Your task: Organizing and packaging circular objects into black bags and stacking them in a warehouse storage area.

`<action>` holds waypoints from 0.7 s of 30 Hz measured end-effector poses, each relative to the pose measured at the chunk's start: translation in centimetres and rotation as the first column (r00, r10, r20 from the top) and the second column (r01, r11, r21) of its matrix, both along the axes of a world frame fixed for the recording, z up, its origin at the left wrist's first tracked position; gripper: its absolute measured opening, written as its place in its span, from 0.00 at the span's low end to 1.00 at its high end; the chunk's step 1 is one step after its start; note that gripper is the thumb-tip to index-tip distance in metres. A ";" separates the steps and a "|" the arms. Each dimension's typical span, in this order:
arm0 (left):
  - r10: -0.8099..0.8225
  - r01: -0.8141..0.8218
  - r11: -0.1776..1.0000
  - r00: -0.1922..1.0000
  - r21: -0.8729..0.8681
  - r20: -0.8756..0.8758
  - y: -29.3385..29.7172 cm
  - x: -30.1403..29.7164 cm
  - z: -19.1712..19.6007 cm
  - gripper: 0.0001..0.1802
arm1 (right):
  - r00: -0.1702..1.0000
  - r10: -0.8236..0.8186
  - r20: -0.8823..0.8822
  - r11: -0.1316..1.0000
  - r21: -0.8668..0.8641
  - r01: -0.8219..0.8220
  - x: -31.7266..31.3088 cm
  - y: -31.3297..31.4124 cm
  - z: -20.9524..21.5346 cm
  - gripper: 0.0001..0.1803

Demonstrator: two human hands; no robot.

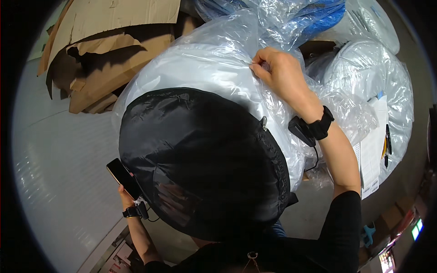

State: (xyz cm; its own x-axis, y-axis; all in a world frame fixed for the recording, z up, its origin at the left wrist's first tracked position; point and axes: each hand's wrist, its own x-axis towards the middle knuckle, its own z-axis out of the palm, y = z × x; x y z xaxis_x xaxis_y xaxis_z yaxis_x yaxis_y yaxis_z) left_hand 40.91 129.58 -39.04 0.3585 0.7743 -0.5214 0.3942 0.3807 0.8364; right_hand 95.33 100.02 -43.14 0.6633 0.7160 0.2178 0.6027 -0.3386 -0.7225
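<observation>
White bundle [157, 75]: wrapped in clear plastic [232, 34]; lying left of the fingertips of the right hand [278, 75] and toward the body; seemingly round, far side partly covered, long axis not readable.

Black bag [205, 150]: a flat, broad oval over the bundle; toward the body and left from the right fingertips, apart from them; just right of the left hand [125, 198]; long axis slanting from far left to near right; nearer to the left hand.

Cardboard [104, 54]: torn, folded; well apart, left of the right fingers and beyond the left ones.

Right fingers: thumb and forefinger closed in a pinch on a fold of clear plastic, directly at the tips; much nearer to this film than the left.

Left fingers: closed around the phone [122, 175], partly hidden behind it; contact with the bag's edge impossible to tell.

Phone: dark screen upward, long axis slanting alongside the bag.

Zipper pull [264, 123]: on the bag's rim, toward the body from the right fingertips, not touched.
</observation>
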 end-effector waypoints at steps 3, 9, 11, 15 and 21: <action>-0.001 0.001 1.000 1.000 -0.001 -0.008 -0.1 0.1 0.2 0.44 | 0.997 -0.010 -0.081 1.000 0.009 0.011 0.2 0.1 -0.1 0.11; -0.023 0.024 0.999 1.000 -0.037 0.015 -0.2 -0.9 0.5 0.44 | 0.952 -0.054 -0.300 0.997 0.042 0.070 -0.4 -0.3 0.2 0.11; 0.029 -0.029 0.999 0.999 -0.015 0.025 -0.3 -0.5 -0.6 0.45 | 0.950 -0.024 -0.313 0.996 0.074 0.050 0.6 -0.3 -0.3 0.11; 0.036 -0.036 0.997 0.999 -0.063 0.004 0.4 -1.3 -0.9 0.43 | 0.930 0.026 -0.367 0.993 0.117 0.018 -0.8 -3.8 2.4 0.13; -0.014 0.025 0.991 0.996 -0.129 0.085 0.5 -1.2 -0.5 0.39 | 0.680 -0.087 -0.728 0.957 -0.250 -0.145 -9.3 -14.9 10.4 0.16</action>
